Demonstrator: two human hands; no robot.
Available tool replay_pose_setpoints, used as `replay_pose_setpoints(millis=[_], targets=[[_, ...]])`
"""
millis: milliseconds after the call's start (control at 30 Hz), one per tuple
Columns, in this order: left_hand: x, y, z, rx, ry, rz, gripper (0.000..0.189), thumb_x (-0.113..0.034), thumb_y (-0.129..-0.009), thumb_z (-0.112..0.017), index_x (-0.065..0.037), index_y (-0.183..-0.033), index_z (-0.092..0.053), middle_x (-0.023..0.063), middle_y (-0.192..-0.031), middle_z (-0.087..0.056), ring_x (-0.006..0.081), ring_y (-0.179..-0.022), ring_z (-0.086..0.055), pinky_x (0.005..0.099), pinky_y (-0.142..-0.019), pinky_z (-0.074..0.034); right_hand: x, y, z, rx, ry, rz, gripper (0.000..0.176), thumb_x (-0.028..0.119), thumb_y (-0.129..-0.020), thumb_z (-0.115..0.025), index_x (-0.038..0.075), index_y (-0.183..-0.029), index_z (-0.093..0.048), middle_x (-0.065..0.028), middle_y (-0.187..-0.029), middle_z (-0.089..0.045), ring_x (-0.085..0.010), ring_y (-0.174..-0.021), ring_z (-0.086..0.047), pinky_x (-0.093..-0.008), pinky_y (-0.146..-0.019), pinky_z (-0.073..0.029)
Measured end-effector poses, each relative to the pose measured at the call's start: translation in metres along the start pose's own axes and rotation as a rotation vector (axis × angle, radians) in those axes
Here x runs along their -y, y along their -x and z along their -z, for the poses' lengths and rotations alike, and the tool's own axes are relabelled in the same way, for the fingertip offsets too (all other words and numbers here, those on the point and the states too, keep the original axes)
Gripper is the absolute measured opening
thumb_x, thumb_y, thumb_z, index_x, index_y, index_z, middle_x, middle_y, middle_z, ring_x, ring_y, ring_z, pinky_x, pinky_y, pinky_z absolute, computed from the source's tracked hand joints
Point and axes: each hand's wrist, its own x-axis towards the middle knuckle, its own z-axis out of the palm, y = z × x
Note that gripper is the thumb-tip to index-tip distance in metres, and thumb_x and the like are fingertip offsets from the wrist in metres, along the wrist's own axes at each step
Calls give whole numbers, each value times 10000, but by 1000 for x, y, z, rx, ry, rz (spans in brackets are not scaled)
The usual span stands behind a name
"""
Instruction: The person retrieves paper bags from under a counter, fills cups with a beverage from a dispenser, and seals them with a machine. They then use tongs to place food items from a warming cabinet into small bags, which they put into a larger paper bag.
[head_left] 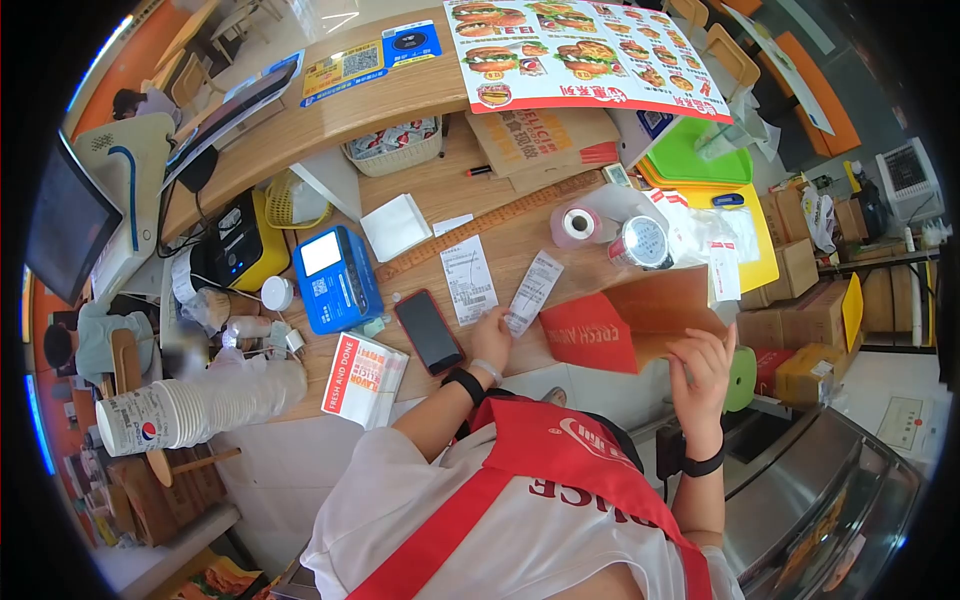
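Observation:
My left hand (490, 340) is closed on the lower end of a narrow printed receipt (536, 288) at the counter's front edge. Just left of it lies a second receipt (468, 278), flat on the wood. A dark-screened phone (430, 332) rests beside my left wrist. My right hand (702, 375) is at the right end of a red and brown paper bag (592, 332), fingertips at its edge and partly hidden. The bag lies on its side, spread partly open. A white printed slip (723, 272) stands above its right end.
A blue payment box (337, 280), napkin pack (364, 378) and stacked paper cups (205, 412) are on the left. A lidded cup (638, 243) and paper roll (577, 226) stand behind the bag. Green trays (700, 155) sit back right; a menu sheet (590, 55) covers the raised ledge.

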Motion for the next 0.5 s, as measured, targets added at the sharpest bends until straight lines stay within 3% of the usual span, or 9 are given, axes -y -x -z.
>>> replay_pose_setpoints(millis=[33,100,233,333,400,433,500], targets=[[-2,0,6,-2,-2,1,235,-45,-800,-413,-128,-1004,-497,148,-767,-542,233,-524,-560,353,-450,-457,0,0,0,0,-2,2,167,-33,-631,-597,77,-756,-578,-24,-770,-565,-209,-873,-529,-490,-991,-184],[-12,-1,22,314,-211,4,282,-81,-754,-470,-167,-1021,-504,155,-802,-546,287,-623,-575,410,-521,-464,0,0,-1,-1,8,7,162,-28,-633,-598,77,-755,-579,-22,-770,-566,-208,-870,-530,-491,-991,-185],[-16,-4,28,397,-329,-31,285,-127,-741,-497,-162,-1024,-504,113,-770,-553,284,-628,-582,416,-509,-461,-4,2,2,-5,21,4,161,-27,-634,-598,77,-756,-581,-23,-768,-566,-207,-870,-530,-490,-990,-186],[-27,-10,33,524,-380,-18,351,-129,-713,-535,-137,-1061,-493,105,-861,-546,275,-745,-577,384,-563,-471,-8,5,3,-8,43,-14,155,-27,-636,-596,77,-751,-583,-23,-763,-565,-206,-870,-530,-489,-990,-188],[-35,-20,30,586,-401,-78,464,-135,-655,-595,-102,-1103,-476,120,-1044,-490,298,-964,-488,375,-749,-437,-9,8,2,-6,21,-20,155,-27,-635,-594,77,-751,-586,-23,-759,-565,-206,-870,-530,-491,-990,-188],[-35,-26,27,591,-401,-83,464,-135,-655,-595,-102,-1103,-476,120,-1044,-490,298,-964,-488,375,-749,-437,-9,8,2,-7,23,-27,155,-27,-635,-594,77,-751,-586,-23,-759,-565,-206,-870,-530,-491,-990,-188],[-36,-41,20,432,-446,-451,590,-175,-586,-659,-79,-1133,-460,127,-1201,-386,320,-1133,-322,407,-933,-286,-7,7,2,-10,1,-24,151,-21,-636,-595,76,-751,-590,-24,-760,-568,-207,-870,-531,-491,-990,-186]])
